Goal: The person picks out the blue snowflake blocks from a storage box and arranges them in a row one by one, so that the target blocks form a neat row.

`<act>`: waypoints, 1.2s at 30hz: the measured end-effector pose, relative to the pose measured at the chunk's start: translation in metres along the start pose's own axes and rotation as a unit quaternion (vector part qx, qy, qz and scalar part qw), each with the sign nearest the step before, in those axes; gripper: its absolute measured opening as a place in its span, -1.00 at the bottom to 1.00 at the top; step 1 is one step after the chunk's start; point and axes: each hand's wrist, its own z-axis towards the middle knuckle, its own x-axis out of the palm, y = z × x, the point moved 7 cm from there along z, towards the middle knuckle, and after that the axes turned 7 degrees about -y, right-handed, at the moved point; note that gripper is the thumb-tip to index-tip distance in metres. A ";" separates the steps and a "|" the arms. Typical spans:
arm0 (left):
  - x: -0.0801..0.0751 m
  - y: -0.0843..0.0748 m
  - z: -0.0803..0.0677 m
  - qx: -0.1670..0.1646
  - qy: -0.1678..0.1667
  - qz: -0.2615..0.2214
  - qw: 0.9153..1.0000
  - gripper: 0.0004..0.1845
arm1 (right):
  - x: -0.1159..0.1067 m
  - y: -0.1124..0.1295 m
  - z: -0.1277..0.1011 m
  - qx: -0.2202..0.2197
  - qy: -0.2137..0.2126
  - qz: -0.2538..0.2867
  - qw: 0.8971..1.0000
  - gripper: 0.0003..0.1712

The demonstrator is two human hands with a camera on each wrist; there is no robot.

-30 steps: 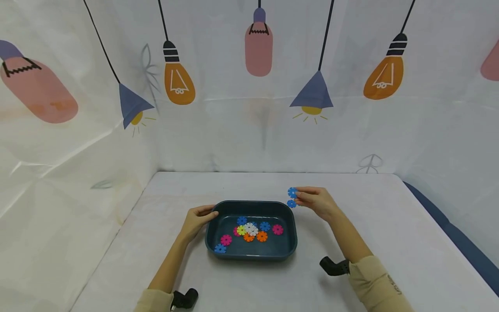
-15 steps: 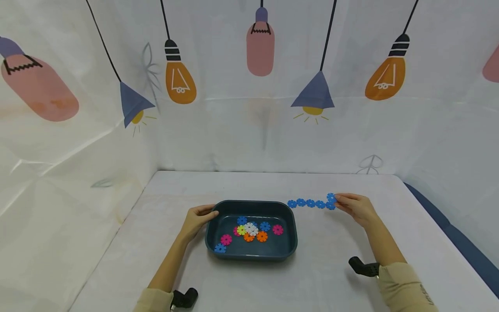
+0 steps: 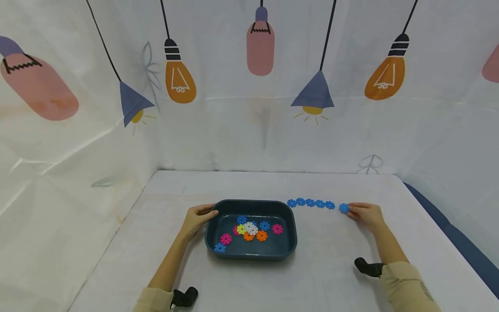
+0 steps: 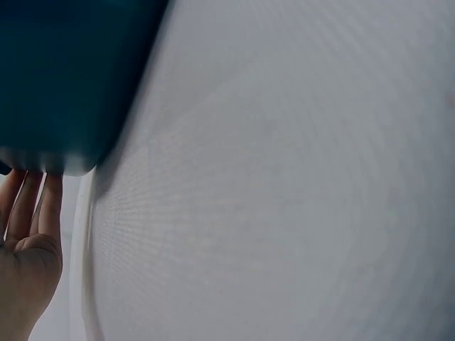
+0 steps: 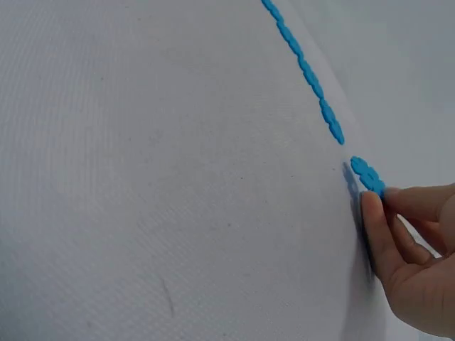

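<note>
A dark teal tray sits on the white table and holds several coloured gear-shaped discs. My left hand grips the tray's far left corner, thumb on the rim and fingers against the outer wall. To the right of the tray, several blue discs lie in a row on the table. My right hand pinches a single blue disc on the table, a small gap beyond the row's right end. In the right wrist view the disc sits at my fingertips, with the row beyond it.
A white cloth printed with lamps covers the table and the walls around it. A dark blue edge shows at the far right. Black wrist mounts sit by both sleeves.
My right hand moved right from the tray's far right corner along the table. Blue discs now lie in a row, and one disc stands apart at its end. The left hand stayed.
</note>
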 end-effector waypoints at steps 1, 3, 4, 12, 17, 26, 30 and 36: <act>0.000 0.000 0.000 0.001 -0.001 -0.001 1.000 -0.59 | 0.000 0.000 0.001 -0.009 -0.007 -0.015 1.000 -0.84; -0.001 0.000 0.000 0.000 -0.003 -0.002 1.000 -0.59 | 0.001 0.001 0.003 -0.026 -0.021 -0.046 0.998 -0.75; -0.001 0.000 0.000 0.000 -0.003 0.000 1.000 -0.59 | 0.001 0.001 0.004 -0.032 -0.028 -0.062 0.997 -0.68; 0.000 0.001 0.001 -0.003 -0.001 0.005 1.000 -0.58 | 0.003 0.003 0.011 -0.039 -0.056 -0.132 0.989 -0.56; 0.000 0.000 0.000 -0.003 -0.002 0.002 1.000 -0.58 | 0.006 0.004 0.013 -0.035 -0.057 -0.135 0.989 -0.56; 0.000 0.001 -0.001 -0.009 -0.002 0.015 1.000 -0.57 | 0.009 0.008 0.011 -0.052 -0.051 -0.171 0.983 -0.57; 0.000 0.001 -0.001 -0.008 -0.001 0.017 1.000 -0.57 | 0.008 0.009 0.010 -0.062 -0.053 -0.194 0.978 -0.57; 0.000 -0.001 -0.001 -0.006 -0.001 0.013 1.000 -0.57 | 0.006 0.011 0.005 -0.066 -0.047 -0.183 0.980 -0.52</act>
